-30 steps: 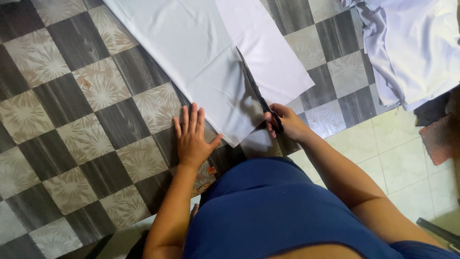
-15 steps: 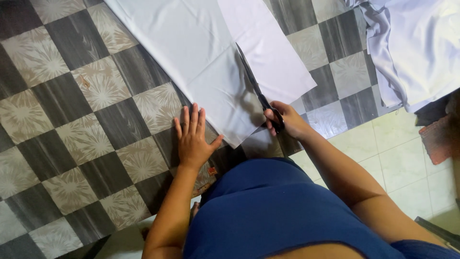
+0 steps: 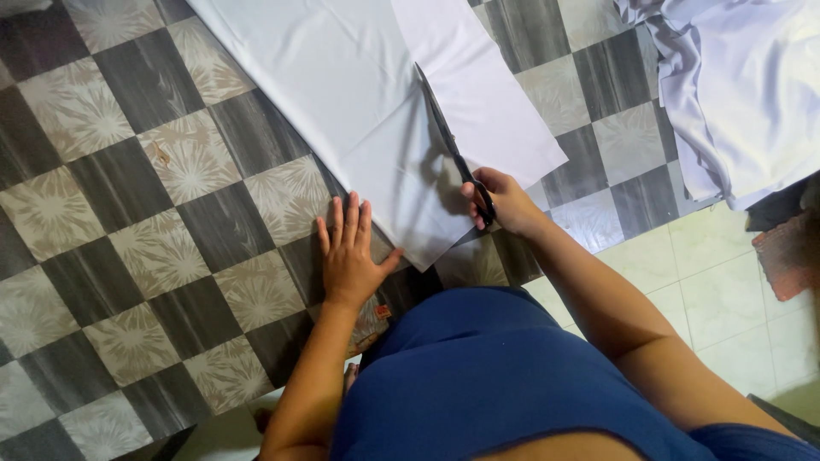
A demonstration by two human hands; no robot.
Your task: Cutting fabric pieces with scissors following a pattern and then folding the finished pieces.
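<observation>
We saw the right hand (image 3: 506, 203) closed around the black handles of a pair of scissors (image 3: 453, 147), whose long blades lay pointed away across the white fabric (image 3: 342, 102) spread on the checkered floor (image 3: 102, 188). The left hand (image 3: 348, 253) lay flat and open on the floor, fingers spread, holding nothing, its thumb just at the near edge of the fabric. More pale cloth (image 3: 752, 85) lay heaped well apart, off to the right.

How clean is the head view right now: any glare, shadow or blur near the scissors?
Head view: sharp, evenly lit; the black-handled scissors in the right hand cast a soft shadow on the white fabric sheet; mild sheen on the pale floor tiles; the left hand shows no blur.
</observation>
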